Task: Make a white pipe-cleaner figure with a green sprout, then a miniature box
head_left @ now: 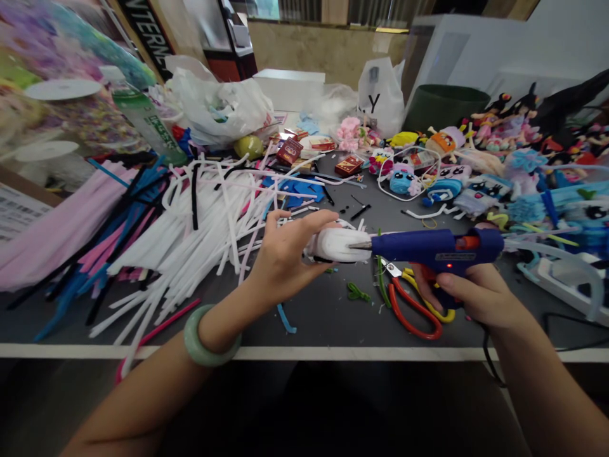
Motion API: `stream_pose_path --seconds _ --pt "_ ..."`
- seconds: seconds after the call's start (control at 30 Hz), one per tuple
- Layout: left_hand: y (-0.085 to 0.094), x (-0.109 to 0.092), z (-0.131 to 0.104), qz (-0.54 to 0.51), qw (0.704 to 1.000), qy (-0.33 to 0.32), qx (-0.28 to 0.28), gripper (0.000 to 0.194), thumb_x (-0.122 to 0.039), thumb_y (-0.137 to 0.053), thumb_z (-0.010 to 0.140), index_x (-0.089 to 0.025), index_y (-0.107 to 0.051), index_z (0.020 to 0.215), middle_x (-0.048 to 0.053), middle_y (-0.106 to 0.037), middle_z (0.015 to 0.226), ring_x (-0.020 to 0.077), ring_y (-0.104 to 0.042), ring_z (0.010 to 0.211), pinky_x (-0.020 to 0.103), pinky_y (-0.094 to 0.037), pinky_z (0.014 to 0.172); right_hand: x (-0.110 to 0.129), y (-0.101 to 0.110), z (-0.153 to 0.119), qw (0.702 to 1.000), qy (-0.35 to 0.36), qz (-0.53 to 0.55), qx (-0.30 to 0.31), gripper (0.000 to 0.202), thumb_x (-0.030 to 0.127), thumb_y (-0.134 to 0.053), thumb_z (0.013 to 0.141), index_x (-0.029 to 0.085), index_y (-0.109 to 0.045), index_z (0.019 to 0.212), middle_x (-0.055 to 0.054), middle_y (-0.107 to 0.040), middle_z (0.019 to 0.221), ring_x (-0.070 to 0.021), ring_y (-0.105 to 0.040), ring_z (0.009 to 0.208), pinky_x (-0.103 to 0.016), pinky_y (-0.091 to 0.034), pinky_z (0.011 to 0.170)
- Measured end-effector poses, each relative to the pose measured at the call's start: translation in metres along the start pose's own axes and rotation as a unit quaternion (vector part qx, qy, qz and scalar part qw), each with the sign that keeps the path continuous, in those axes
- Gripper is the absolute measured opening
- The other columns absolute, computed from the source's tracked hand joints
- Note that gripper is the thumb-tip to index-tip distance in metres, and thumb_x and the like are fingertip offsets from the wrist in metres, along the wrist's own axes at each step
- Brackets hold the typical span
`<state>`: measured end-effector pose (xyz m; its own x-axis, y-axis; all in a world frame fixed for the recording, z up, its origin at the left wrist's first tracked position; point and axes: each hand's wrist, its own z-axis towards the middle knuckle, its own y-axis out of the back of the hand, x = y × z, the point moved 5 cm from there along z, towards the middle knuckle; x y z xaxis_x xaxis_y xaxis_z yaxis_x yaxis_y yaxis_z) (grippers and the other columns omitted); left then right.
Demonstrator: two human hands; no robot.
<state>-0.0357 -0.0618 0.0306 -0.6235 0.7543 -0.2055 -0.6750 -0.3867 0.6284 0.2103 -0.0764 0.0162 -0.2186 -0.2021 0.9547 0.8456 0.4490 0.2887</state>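
Past pale table edge (333, 354), w/ bare grey tabletop (328, 324) below, a fuzzy rounded white piece (337, 246) is pinched btwn fingers & thumb of L hand (288, 251); a blue glue gun (413, 247) is gripped in R hand (480, 292), nozzle (362, 245) at the piece. White pipe cleaners (185, 260) are heaped to L; at back, plastic bag (221, 101) & green bin (445, 105) are seen, contents unclear.

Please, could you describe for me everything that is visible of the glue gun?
The hot glue gun is dark blue and plastic-looking, with a long barrel, pointed metal nozzle, orange-red parts, a pale label and a small lit red light. Held roughly level above the table, it points toward the person's left. The right hand grips its handle, partly hiding it. The nozzle tip meets or overlaps the white fuzzy piece in the left hand.
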Motion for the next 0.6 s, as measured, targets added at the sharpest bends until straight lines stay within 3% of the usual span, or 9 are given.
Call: stream_pose_path --seconds 0.2,0.47,0.6 --pt "0.000 0.001 -0.001 0.000 1.000 0.004 0.000 0.064 -0.031 -0.080 0.076 -0.027 -0.042 0.128 0.006 -0.076 0.109 0.0258 -0.073 0.099 0.045 -0.042 0.091 -0.006 0.001 -0.003 1.000 -0.008 -0.010 -0.011 0.044 0.058 -0.057 0.088 0.020 -0.058 0.066 -0.002 -0.057 0.053 -0.0141 -0.049 0.046 -0.028 -0.033 0.043" --pt "0.001 0.000 0.000 0.009 1.000 0.006 -0.007 0.064 -0.033 -0.082 0.075 -0.026 -0.044 0.126 0.005 -0.076 0.108 0.0248 -0.072 0.096 0.044 -0.045 0.087 -0.008 -0.001 -0.003 1.000 -0.005 -0.011 -0.005 0.042 0.059 -0.058 0.088 0.021 -0.059 0.069 0.000 -0.058 0.055 -0.0123 -0.049 0.046 -0.026 -0.033 0.042" --pt "0.001 0.001 0.000 0.016 1.000 0.007 -0.004 0.061 -0.033 -0.080 0.076 -0.026 -0.045 0.126 0.005 -0.076 0.107 0.0251 -0.072 0.097 0.044 -0.045 0.088 -0.005 -0.002 -0.002 1.000 0.003 0.013 -0.007 0.033 0.054 -0.060 0.088 0.022 -0.064 0.083 0.002 -0.058 0.054 -0.0122 -0.051 0.045 -0.025 -0.038 0.044"
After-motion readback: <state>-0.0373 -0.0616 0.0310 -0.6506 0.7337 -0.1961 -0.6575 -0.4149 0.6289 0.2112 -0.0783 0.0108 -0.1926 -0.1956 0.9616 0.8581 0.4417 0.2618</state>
